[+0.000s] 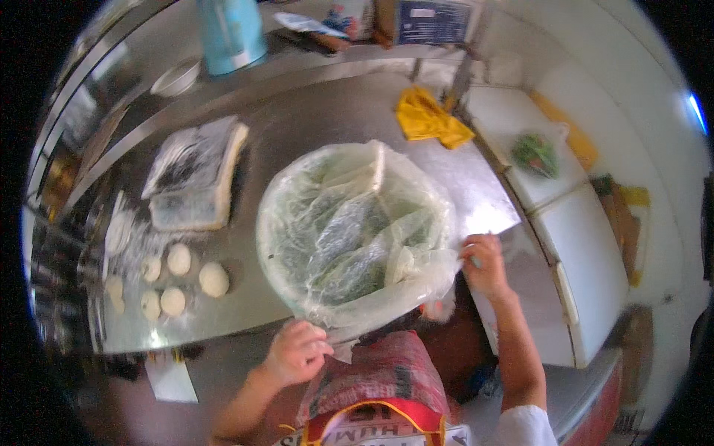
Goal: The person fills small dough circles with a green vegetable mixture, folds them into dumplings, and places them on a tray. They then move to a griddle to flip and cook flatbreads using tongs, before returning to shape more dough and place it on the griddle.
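Observation:
A large round basin (pixel 268 251) stands before me at the front edge of a steel worktable. Clear plastic sheeting (pixel 351 223) covers it and sags in wrinkles over green contents, too hazy to identify. My left hand (pixel 298 351) pinches the plastic's near edge, just below the basin's rim. On the right side, my right hand (pixel 484 265) grips another part of the same edge. Between the two hands the plastic hangs in a loose fold along the near rim.
Several dough balls (pixel 173 303) lie on the floured steel table (pixel 251 301) at left, near a flour-dusted plastic container (pixel 192 175). A yellow cloth (pixel 429 118) lies behind the basin. White chest freezers (pixel 585 262) stand at right, with bagged greens (pixel 535 153) on top.

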The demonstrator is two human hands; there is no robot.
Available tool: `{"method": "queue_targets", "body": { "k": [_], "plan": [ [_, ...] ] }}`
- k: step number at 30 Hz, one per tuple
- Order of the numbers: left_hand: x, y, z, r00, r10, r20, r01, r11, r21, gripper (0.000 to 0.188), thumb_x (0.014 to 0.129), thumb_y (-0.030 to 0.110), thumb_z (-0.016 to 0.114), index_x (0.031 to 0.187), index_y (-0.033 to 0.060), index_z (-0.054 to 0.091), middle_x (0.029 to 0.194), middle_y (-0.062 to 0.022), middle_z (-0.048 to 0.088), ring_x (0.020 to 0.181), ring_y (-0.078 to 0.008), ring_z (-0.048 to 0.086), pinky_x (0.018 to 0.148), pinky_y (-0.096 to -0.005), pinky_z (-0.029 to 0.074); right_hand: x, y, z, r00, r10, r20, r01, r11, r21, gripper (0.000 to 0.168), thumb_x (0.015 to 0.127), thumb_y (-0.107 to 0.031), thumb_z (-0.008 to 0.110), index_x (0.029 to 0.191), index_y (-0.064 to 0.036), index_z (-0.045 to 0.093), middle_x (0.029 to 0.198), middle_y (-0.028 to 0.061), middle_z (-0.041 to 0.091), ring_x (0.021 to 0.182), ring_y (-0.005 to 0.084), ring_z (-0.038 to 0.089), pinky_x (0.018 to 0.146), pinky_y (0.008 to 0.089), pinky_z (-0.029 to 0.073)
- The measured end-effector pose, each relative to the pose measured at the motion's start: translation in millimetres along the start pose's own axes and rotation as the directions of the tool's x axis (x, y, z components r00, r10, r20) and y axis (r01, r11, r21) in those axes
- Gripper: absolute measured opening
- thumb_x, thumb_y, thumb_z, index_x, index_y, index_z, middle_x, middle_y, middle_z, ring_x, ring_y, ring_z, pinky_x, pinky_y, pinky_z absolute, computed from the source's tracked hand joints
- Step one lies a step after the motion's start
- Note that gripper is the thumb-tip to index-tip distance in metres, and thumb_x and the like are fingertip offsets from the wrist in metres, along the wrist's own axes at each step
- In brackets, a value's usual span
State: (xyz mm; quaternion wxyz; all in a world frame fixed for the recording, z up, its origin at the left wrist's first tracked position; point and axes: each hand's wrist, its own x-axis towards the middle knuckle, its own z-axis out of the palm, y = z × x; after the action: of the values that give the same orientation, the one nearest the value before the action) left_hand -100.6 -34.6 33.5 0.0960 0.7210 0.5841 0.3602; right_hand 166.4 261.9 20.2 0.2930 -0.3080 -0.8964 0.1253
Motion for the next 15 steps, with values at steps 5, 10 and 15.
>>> {"method": "queue_targets", "body": {
  "k": [5,10,15],
  "plan": [
    [-30.4,-15.8,59.3,0.899,-0.438,0.009,0.438,0.899,0.013,0.019,0.076,0.014,0.060,0.091,0.0036,0.063,0.091,-0.0151,0.061,0.088,-0.0336,0.056,0.076,-0.0388,0.045,-43.7,7.6,64.3,0.993,0.115,0.011,-0.115,0.967,0.228,0.029,0.070,-0.013,0.064,0.097,-0.003,0.059,0.096,0.0141,0.060,0.091,0.0310,0.055,0.085,0.0364,0.041],
    [-19.5,-19.6,32.9,0.238,-0.927,-0.289,0.397,0.364,-0.843,0.030,0.084,0.028,0.045,0.092,-0.0002,0.052,0.073,-0.0100,0.057,0.058,-0.0173,0.054,0.052,-0.0275,0.047,-43.4,-34.5,59.9,0.988,-0.135,0.072,0.124,0.981,0.147,0.035,0.072,-0.020,0.065,0.104,-0.006,0.057,0.105,0.0135,0.058,0.101,0.0297,0.052,0.088,0.0385,0.041],
    [36.0,-10.6,-12.1,0.299,-0.944,0.136,0.541,0.050,-0.840,0.068,0.081,0.055,0.050,0.127,0.0057,0.039,0.102,-0.0074,0.057,0.075,-0.0180,0.055,0.064,-0.0291,0.043,-97.4,19.9,60.8,0.917,0.306,0.255,-0.392,0.809,0.439,0.019,0.080,-0.010,0.057,0.098,-0.002,0.060,0.094,0.0121,0.061,0.090,0.0256,0.057,0.079,0.0335,0.045]
  ]
}}
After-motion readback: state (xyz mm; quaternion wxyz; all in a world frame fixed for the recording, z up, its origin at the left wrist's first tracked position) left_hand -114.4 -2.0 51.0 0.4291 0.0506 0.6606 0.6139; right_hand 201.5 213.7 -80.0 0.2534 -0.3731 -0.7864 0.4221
